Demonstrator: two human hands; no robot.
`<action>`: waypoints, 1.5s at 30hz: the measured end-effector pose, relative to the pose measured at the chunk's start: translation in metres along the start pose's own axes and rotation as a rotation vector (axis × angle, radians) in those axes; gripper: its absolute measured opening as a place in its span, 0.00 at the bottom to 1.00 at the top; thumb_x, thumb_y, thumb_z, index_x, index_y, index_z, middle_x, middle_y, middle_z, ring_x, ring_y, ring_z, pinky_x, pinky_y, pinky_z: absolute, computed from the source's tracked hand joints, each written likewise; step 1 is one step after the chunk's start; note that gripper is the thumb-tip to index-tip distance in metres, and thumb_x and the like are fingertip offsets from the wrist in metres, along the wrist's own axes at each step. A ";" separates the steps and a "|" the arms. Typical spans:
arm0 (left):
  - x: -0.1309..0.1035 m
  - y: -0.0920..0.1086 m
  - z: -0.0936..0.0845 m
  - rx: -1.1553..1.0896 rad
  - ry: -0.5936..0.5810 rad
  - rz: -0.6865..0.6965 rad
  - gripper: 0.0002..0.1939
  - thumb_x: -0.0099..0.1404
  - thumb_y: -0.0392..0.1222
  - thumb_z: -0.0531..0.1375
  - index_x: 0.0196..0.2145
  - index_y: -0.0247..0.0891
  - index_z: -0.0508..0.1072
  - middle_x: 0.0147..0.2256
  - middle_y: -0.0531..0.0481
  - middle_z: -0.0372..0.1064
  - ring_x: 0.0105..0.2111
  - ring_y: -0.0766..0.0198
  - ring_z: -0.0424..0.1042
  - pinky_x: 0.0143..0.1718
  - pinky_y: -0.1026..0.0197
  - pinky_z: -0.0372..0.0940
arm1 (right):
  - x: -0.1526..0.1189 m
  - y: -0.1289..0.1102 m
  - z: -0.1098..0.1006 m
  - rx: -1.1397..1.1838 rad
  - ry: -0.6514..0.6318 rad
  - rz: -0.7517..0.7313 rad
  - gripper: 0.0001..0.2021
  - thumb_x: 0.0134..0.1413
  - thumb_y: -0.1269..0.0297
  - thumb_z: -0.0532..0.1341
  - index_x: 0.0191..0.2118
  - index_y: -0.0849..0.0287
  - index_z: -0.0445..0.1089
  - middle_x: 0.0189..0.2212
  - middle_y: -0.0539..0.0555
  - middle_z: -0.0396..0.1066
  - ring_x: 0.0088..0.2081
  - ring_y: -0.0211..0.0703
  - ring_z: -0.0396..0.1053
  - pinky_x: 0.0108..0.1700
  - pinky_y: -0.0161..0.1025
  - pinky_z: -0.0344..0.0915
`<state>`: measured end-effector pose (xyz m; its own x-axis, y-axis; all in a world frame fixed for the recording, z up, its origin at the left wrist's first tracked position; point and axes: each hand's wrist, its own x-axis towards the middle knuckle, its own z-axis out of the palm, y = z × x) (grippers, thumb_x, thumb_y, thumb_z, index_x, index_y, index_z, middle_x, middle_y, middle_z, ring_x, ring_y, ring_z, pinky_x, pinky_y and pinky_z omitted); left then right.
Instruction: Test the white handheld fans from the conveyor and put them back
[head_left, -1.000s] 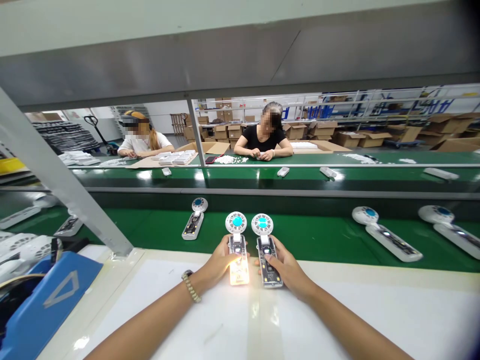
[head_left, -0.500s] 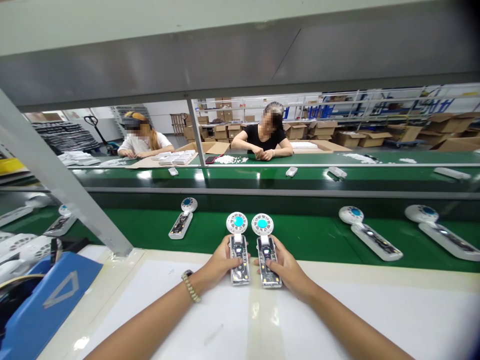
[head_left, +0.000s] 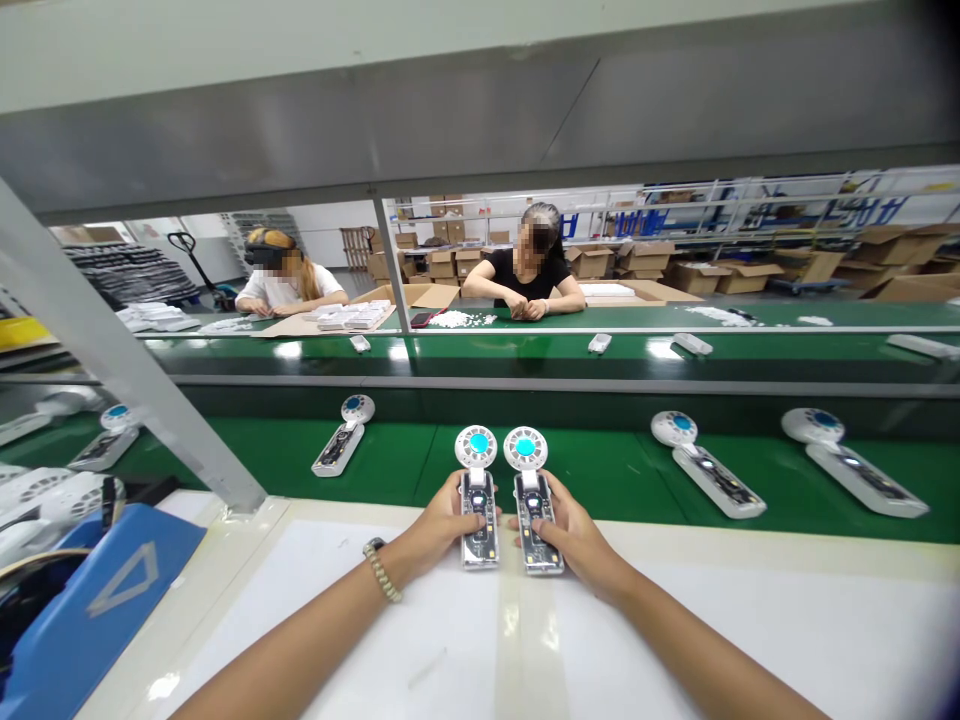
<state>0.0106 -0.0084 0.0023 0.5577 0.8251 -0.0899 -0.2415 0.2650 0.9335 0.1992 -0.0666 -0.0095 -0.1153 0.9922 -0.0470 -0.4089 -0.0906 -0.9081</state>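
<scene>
My left hand [head_left: 444, 518] is closed round a small white handheld fan [head_left: 478, 495], its thumb pressed on the front of the clear handle. A matching handheld fan [head_left: 533, 492] is in my right hand [head_left: 574, 528], whose thumb also rests on the handle front. Both fans are held upright side by side, slightly apart, above the near edge of the green belt. Each has a round head with a blue centre, and a circuit board shows through its handle. The fingers behind the handles are mostly hidden.
The green conveyor belt [head_left: 585, 470] carries several similar fans, such as one fan [head_left: 720, 480] at right. White-covered worktable [head_left: 360, 640] lies under my arms. A blue holder [head_left: 105, 600] stands left, beside a slanted metal post [head_left: 150, 370]. Two people sit across a second belt [head_left: 487, 350].
Fans on the near belt have shifted left, while white parts on the far belt have shifted right. My hands and their two fans have stayed nearly still. One person opposite has turned their head.
</scene>
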 end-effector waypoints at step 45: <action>0.017 0.003 -0.034 0.878 0.727 0.566 0.26 0.55 0.35 0.57 0.51 0.36 0.55 0.51 0.39 0.54 0.55 0.51 0.54 0.55 0.44 0.49 | 0.047 -0.009 -0.040 -1.025 0.412 -0.631 0.24 0.55 0.61 0.50 0.57 0.60 0.48 0.50 0.62 0.60 0.51 0.50 0.59 0.53 0.52 0.56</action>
<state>-0.0073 0.0235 -0.0079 -0.0805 0.8704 0.4858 0.4580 -0.4006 0.7936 0.2336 -0.0159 -0.0199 0.2071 0.8086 0.5506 0.6159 0.3296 -0.7156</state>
